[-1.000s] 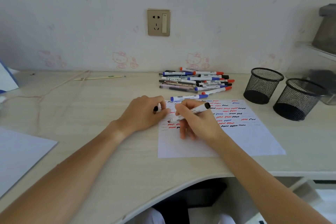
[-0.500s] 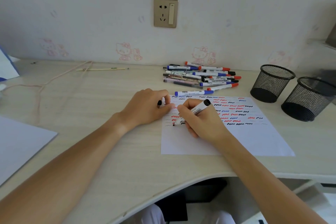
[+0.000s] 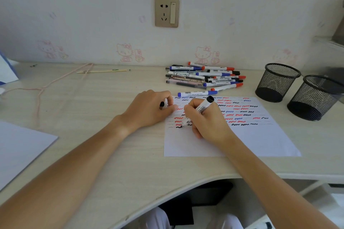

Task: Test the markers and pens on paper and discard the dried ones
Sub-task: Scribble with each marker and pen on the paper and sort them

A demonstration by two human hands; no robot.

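While the right hand (image 3: 208, 122) keeps its grip clamped on a white black-ended marker (image 3: 200, 110), the tip touches the white paper sheet (image 3: 242, 139) just left of that grip, among red, blue and black squiggles. The left hand (image 3: 150, 109), beside it on the pale wooden desk (image 3: 111, 154), pinches a small black cap (image 3: 162, 104). Beyond both grips lies the pile of markers and pens (image 3: 204, 77).

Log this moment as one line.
right hand: marker tip on paper | left hand: holds black cap | mesh cups: look empty

Left hand (image 3: 150, 109) curled; right hand (image 3: 206, 121) pinching
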